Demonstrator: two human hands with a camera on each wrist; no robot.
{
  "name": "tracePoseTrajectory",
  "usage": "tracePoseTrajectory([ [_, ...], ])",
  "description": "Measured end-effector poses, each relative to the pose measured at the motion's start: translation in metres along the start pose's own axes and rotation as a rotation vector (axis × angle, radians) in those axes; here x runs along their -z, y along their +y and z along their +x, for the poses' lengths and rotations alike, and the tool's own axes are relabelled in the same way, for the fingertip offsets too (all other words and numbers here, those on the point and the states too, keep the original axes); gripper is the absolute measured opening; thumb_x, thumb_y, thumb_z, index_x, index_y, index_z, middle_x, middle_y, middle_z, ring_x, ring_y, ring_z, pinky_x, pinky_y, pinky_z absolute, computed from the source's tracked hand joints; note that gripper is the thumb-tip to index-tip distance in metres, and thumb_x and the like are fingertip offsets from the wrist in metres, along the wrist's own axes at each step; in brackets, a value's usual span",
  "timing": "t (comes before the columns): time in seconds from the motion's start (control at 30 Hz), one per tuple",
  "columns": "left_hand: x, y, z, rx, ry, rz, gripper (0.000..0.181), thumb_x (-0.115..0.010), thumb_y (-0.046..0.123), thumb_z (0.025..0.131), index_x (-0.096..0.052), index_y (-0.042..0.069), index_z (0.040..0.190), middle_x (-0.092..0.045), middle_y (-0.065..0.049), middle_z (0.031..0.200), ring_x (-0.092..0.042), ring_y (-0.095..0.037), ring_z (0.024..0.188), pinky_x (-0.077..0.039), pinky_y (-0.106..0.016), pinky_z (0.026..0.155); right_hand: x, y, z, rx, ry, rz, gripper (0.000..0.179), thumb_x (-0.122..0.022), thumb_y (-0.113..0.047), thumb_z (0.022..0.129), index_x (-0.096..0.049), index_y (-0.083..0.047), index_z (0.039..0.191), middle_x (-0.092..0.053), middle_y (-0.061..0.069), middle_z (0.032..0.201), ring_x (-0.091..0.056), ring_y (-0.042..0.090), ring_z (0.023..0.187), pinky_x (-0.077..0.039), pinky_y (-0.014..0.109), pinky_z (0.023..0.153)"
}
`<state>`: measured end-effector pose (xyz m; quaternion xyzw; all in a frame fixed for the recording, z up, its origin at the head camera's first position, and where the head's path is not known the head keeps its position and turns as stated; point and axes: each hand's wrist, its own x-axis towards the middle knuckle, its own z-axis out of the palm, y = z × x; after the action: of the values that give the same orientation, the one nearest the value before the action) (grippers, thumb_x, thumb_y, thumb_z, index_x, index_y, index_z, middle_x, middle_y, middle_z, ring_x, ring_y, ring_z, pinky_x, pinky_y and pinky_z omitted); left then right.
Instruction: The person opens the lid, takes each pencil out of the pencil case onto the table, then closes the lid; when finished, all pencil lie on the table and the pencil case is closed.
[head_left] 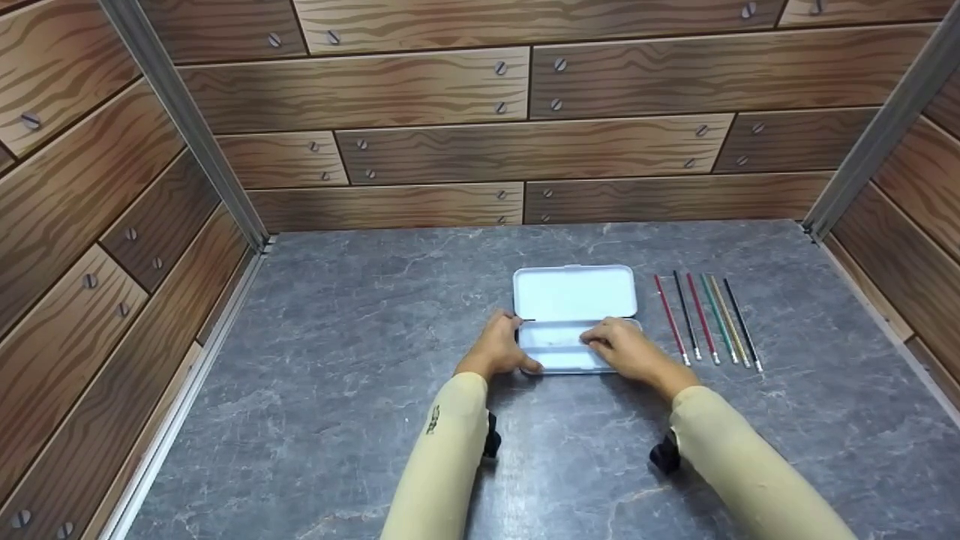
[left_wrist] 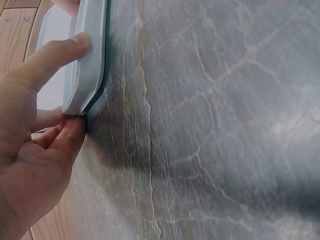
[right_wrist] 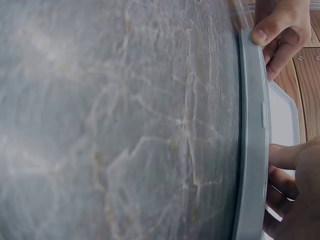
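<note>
A pale, flat pencil case [head_left: 556, 358] lies on the table with its lid [head_left: 575, 292] tilted back, away from the person. My left hand [head_left: 498, 346] grips the case's left end. In the left wrist view its thumb [left_wrist: 65, 49] presses the front wall and the other fingers bend round the corner. The right hand [head_left: 628, 349] reaches over the right half of the case, fingers bent down into it. The right wrist view shows that hand [right_wrist: 292, 185] behind the front wall, its fingertips hidden. Whether it pinches anything there cannot be seen.
Right of the case several thin pencils lie side by side, among them a red pencil [head_left: 671, 319], a green pencil [head_left: 718, 319] and a dark pencil [head_left: 742, 322]. The grey marbled table [head_left: 360, 345] is bounded by wood-patterned panels [head_left: 435, 154] at the back and sides.
</note>
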<state>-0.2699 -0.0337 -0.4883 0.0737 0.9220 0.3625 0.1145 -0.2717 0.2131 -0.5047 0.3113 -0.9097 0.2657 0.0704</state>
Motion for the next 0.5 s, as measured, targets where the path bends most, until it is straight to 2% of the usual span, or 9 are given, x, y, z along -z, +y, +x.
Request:
tracePoseTrajectory([
  [0.1,0.0002,0.0001,0.0002,-0.014,0.004,0.025,0.081,-0.095,0.025,0.067,-0.06,-0.002,0.135,-0.05,-0.013,0.14,-0.05,-0.028,0.131,-0.041,-0.035,0.114,-0.0001,-0.0017,-0.0011,0.022,-0.009,-0.018,0.016,-0.066,0.0,0.09,-0.076,0.001,0.103,-0.07,0.014,0.094,-0.063,0.034,0.091,-0.049,0.048,0.083],
  [0.23,-0.0002,0.0003,0.0008,-0.003,0.002,0.022,0.084,-0.096,0.025,0.067,-0.058,-0.002,0.137,-0.05,-0.013,0.141,-0.049,-0.028,0.131,-0.041,-0.036,0.114,0.0004,-0.0026,-0.0017,0.042,-0.017,-0.025,0.015,-0.066,0.0,0.09,-0.077,0.0,0.101,-0.068,0.014,0.093,-0.061,0.034,0.091,-0.047,0.048,0.083],
  [0.5,-0.0008,0.0,0.0007,0.016,0.001,0.011,0.088,-0.096,0.025,0.066,-0.056,-0.002,0.14,-0.05,-0.012,0.141,-0.049,-0.027,0.131,-0.042,-0.036,0.114,0.0016,0.0006,0.0019,0.014,-0.042,0.032,0.013,-0.067,0.002,0.088,-0.076,-0.001,0.097,-0.071,0.011,0.09,-0.063,0.03,0.087,-0.048,0.044,0.081],
])
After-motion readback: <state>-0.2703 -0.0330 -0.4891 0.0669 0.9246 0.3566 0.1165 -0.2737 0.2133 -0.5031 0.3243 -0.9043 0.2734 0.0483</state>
